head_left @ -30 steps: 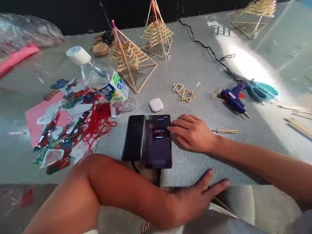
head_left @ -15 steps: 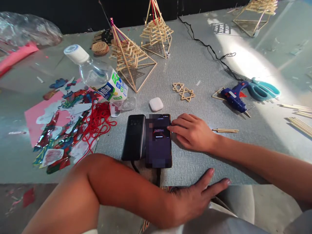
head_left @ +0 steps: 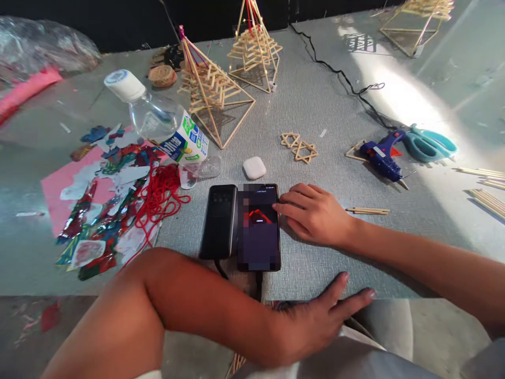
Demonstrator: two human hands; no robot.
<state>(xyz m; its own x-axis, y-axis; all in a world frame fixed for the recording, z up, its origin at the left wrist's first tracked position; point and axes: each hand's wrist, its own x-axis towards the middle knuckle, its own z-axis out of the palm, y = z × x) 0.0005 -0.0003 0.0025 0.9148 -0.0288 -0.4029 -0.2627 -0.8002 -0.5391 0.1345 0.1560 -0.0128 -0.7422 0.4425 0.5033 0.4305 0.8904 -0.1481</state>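
Note:
My right hand [head_left: 317, 213] lies on the table with its fingers loosely apart, and a fingertip meets the right edge of the smartphone [head_left: 268, 247]. The phone's screen is dark, with a red graphic near its middle and part of it blurred out. Close along the phone's left side is a black device with a dark face [head_left: 218, 223]. Cables run from the lower ends of both. My left hand [head_left: 319, 321] rests below the table edge near my lap, two digits spread toward the right and nothing visible in it; its other fingers are hidden.
Beyond the phone are a white earbud case [head_left: 254, 168], stick stars [head_left: 304, 152] and stick pyramids [head_left: 213, 87]. Leftward stand a bottle [head_left: 158, 118], red yarn [head_left: 158, 195] and foil scraps [head_left: 92, 247]. A blue glue gun [head_left: 381, 158], teal scissors [head_left: 430, 145] and sticks [head_left: 487, 202] lie right.
The phone screen has gone from lines of text to a red graphic. Both hands keep their places; the whole view has shifted very slightly.

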